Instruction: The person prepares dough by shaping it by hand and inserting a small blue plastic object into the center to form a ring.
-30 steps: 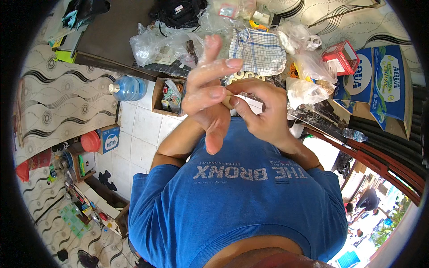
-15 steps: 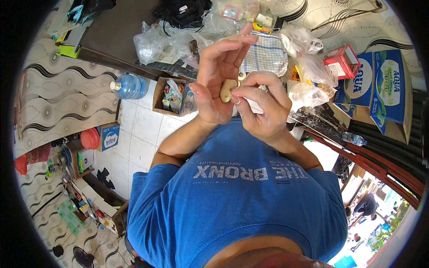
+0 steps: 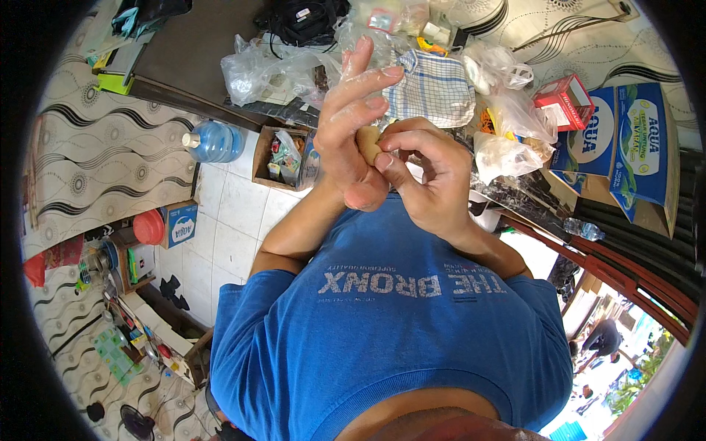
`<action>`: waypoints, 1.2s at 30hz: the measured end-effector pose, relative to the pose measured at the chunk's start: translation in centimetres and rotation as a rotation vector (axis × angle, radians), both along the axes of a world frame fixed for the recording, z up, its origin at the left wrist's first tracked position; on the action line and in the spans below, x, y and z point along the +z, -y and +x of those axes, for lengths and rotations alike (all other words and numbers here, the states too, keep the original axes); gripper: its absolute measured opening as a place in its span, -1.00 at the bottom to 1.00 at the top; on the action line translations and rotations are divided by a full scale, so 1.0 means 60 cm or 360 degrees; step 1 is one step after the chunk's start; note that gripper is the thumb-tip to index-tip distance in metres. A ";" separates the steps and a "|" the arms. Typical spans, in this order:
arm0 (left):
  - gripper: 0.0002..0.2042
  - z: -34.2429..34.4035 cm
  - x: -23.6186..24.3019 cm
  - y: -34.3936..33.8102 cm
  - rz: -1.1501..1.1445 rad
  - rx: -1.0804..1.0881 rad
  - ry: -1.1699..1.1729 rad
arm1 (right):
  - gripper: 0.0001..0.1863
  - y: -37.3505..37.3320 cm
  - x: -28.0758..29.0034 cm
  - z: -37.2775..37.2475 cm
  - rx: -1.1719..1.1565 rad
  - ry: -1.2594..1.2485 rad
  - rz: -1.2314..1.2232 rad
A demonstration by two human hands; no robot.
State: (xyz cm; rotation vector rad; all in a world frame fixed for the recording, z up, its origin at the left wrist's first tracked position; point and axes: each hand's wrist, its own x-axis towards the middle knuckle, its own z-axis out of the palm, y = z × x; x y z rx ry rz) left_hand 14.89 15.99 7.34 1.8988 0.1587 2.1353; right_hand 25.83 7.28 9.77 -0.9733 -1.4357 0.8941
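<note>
A small, pale lump of dough lies against the palm side of my left hand, whose fingers are spread and extended upward. My right hand pinches the dough's right edge between thumb and fingertips. Whitish powder dusts the fingers of my left hand. Part of the dough is hidden behind my fingers. Both hands are raised in front of my blue shirt, off the table. Beyond them lies a blue-and-white checked cloth.
Clear plastic bags and a black cable bundle cover the dark table. To the right are white bags, a red box and blue cartons. A large water bottle and a filled carton stand left.
My left hand has turned, with its thumb swinging down and inward and its fingers tilting left. The dough has turned with it, still pinched by my right fingers.
</note>
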 end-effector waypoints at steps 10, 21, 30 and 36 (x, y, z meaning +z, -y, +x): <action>-0.22 0.004 -0.006 0.008 0.0197 -0.0111 0.0166 | -0.85 -0.005 -0.007 -0.001 -0.0165 0.0112 0.0032; -0.20 -0.003 -0.016 0.006 0.0158 -0.0014 0.0031 | -0.86 -0.007 0.016 0.000 -0.0192 0.0351 0.0239; -0.12 -0.004 0.028 0.050 -0.1382 -0.1375 0.0558 | -0.79 -0.031 0.018 0.028 -0.0567 0.0946 0.1134; -0.13 -0.004 0.025 0.055 -0.1351 -0.1397 0.0488 | -0.81 -0.038 0.022 0.030 -0.0303 0.0877 0.0701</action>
